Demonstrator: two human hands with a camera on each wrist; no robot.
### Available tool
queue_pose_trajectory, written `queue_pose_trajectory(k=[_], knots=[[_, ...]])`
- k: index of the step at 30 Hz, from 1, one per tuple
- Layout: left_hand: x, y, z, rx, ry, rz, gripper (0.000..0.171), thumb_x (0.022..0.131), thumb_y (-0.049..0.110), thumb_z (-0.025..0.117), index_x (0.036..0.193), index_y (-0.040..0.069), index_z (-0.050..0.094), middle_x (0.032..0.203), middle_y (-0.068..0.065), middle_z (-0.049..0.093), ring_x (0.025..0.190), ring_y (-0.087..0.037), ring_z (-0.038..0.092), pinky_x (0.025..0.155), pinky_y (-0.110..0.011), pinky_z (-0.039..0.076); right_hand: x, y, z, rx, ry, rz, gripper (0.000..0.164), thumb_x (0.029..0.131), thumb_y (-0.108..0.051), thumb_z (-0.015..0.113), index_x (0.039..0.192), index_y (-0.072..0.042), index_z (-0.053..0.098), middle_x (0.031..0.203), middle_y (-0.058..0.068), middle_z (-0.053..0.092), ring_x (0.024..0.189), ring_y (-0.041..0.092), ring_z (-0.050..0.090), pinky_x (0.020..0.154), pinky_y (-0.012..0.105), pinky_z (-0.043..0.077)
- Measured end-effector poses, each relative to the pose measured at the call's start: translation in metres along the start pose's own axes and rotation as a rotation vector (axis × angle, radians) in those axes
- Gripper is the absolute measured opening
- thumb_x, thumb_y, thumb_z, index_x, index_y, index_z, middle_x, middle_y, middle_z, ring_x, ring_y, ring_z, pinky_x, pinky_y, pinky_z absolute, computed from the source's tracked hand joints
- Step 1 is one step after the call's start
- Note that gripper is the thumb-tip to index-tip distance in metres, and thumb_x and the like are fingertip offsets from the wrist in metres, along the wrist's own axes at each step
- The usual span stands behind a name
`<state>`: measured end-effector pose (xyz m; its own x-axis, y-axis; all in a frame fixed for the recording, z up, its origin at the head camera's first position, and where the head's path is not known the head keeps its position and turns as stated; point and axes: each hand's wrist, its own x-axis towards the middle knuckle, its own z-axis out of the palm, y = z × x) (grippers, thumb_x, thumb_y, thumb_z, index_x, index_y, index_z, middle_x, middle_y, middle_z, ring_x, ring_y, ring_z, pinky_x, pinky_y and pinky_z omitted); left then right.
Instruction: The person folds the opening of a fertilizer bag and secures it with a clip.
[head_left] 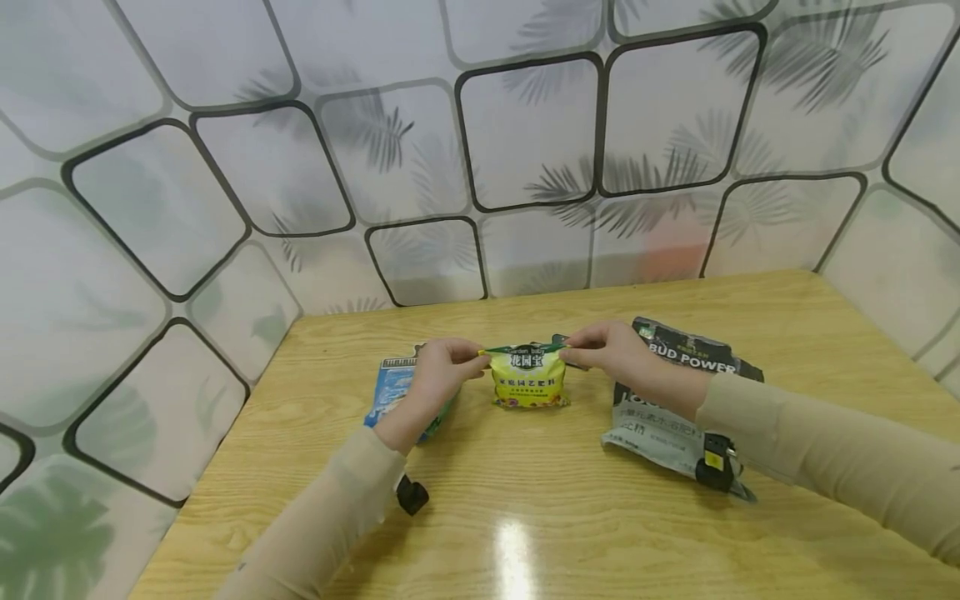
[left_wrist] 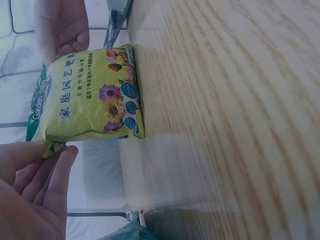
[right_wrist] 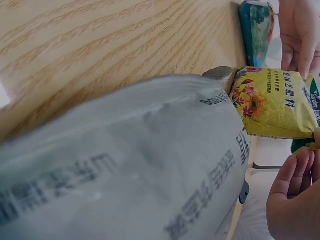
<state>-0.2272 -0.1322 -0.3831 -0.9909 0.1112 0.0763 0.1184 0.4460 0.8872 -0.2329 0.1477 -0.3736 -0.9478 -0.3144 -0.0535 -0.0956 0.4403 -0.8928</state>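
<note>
A small yellow fertilizer bag (head_left: 528,387) with a green top edge and printed flowers stands upright at the middle of the table. By its top left corner my left hand (head_left: 438,371) pinches it between thumb and fingers. The opposite top corner is pinched by my right hand (head_left: 615,354). In the left wrist view the bag's bottom is close against the wood, its printed front bulging. The right wrist view shows the same yellow bag (right_wrist: 270,105) past a large grey bag, with my right hand (right_wrist: 295,195) at its near corner.
Left of the yellow bag, a blue bag (head_left: 390,387) lies partly behind my left hand. A large black and grey bag (head_left: 652,425) lies under my right forearm, lettered BUD POWER. The wooden table (head_left: 465,517) ends at a patterned curtain (head_left: 532,133).
</note>
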Motion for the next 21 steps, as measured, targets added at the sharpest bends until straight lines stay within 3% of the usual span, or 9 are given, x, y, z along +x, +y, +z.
queue_pose_trajectory(k=[13,21], knots=[[-0.0019,0.0054,-0.0017,0.028,0.003,-0.031,0.016,0.099,0.008,0.075,0.112,-0.001,0.081,0.111,-0.021,0.081,0.095,-0.03,0.081,0.092,-0.044,0.068,0.0015,0.0002,0.0001,0.007,0.005,0.008,0.035,0.104,-0.025,0.072,0.128,0.0,0.074,0.123,0.014,0.074,0.109,0.028,0.068,0.098,0.049,0.058],[-0.0021,0.0045,-0.0007,0.005,-0.008,-0.017,0.016,0.1,0.007,0.074,0.111,-0.003,0.08,0.108,-0.022,0.081,0.1,-0.039,0.079,0.092,-0.047,0.067,0.0025,0.002,0.0003,0.016,0.003,0.012,0.035,0.104,-0.024,0.072,0.129,0.001,0.073,0.117,0.011,0.075,0.104,0.024,0.068,0.097,0.049,0.059]])
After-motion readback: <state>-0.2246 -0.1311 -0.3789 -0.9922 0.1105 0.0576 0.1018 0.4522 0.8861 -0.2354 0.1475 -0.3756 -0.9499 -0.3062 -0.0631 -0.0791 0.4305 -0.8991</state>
